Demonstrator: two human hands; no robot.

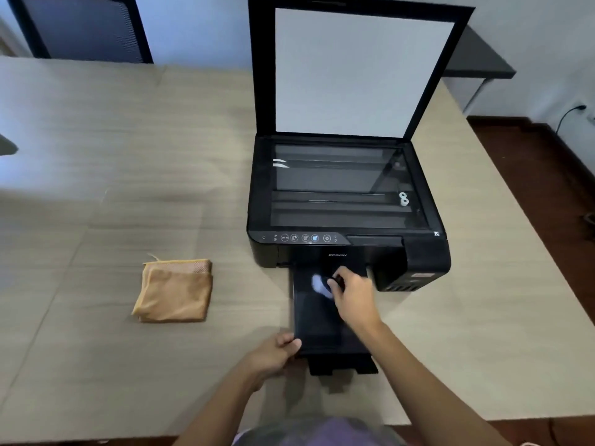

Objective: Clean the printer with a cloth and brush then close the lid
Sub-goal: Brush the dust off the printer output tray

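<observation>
Printer: black, standing on the right half of a pale wood-grain table, front facing the near edge. Lid: raised upright at the far side, white inner pad facing the viewer; scanner glass uncovered beneath it. Control strip with round buttons along the front left; white lettering on the front face. Output tray: black, drawn out from the printer's front toward the near edge, with a narrower extension at its near end. Brush: small, dark handle, pale bristles blurred, lying on the far part of the tray's top surface. Right hand: over the tray just before the printer's front, fingers curled and pinching the brush handle. Left hand: at the tray's near left corner, fingers curled around its edge, thumb on top. Cloth: orange, folded into a rough square, lying flat on the table to the left of the printer, well apart from both hands. Chair: dark, beyond the table's far left edge. Dark side table: behind the printer, far right, against the wall.
</observation>
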